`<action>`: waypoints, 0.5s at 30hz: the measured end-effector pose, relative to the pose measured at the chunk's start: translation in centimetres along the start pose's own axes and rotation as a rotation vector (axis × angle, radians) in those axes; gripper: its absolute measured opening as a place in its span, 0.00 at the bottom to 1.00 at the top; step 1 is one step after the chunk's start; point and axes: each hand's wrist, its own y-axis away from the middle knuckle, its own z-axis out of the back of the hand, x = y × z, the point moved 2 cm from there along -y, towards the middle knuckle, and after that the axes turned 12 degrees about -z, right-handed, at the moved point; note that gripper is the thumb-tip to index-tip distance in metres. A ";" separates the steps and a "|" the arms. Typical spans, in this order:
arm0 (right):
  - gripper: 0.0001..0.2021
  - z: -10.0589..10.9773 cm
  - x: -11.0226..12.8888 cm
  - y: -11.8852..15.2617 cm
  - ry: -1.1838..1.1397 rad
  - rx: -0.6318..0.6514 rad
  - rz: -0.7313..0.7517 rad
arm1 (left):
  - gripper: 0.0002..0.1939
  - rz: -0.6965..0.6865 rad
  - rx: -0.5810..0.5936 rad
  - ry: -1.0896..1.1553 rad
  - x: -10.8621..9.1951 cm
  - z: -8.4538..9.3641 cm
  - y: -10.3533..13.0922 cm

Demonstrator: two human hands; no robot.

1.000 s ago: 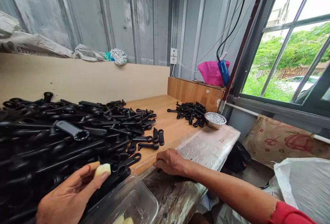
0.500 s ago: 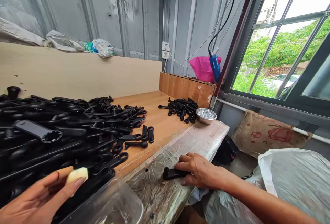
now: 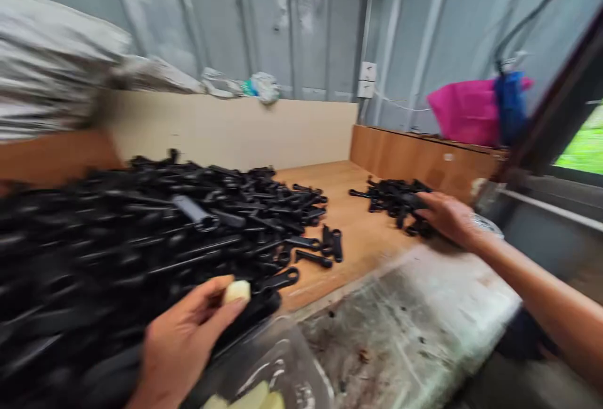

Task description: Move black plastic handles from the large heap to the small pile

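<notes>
My left hand [image 3: 183, 340] is low in the view, near the front edge of the wooden bench [image 3: 362, 239], with thumb and forefinger pinched on a small pale yellowish piece [image 3: 236, 291]. Just below it sits a clear plastic tub [image 3: 282, 371] at the very front, with more pale pieces [image 3: 249, 398] inside. My left fingers hover right over the near fringe of a large heap of black plastic handles [image 3: 141, 239], which covers the whole left half of the bench and reaches back to the beige back board [image 3: 235, 129]. My right hand [image 3: 445, 215] is stretched out far to the right, resting on a smaller pile of black handles [image 3: 393, 201] that lies close to the brown side board [image 3: 424, 158]; the fingers curl down onto the pile, but the picture is blurred and I cannot tell whether they grip a piece. Between the two piles is a strip of bare wood, with a few loose black handles [image 3: 325, 247] lying at its left side. In front of that strip, a worn sheet of clear plastic film [image 3: 409, 327] covers the bench's front right corner, bare under my right forearm. A pink bag [image 3: 464, 110] stands behind the side board, and the window frame [image 3: 556, 114] closes off the right.
</notes>
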 end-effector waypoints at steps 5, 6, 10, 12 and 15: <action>0.14 -1.6 4.0 -0.7 -0.074 0.023 0.132 | 0.25 0.008 -0.034 0.070 -1.0 0.9 -0.3; 0.14 -2.1 5.6 0.4 -0.079 0.065 0.187 | 0.25 0.018 -0.037 0.076 -0.8 0.8 -0.3; 0.11 -4.2 11.4 4.6 -0.085 0.225 0.304 | 0.27 0.046 0.002 0.107 0.1 0.5 -0.2; 0.12 -4.9 13.4 5.5 -0.089 0.273 0.319 | 0.27 0.032 0.020 0.119 0.1 0.3 -0.4; 0.13 -5.6 15.1 5.4 -0.072 0.297 0.314 | 0.26 0.003 0.020 0.123 -0.3 0.4 -0.5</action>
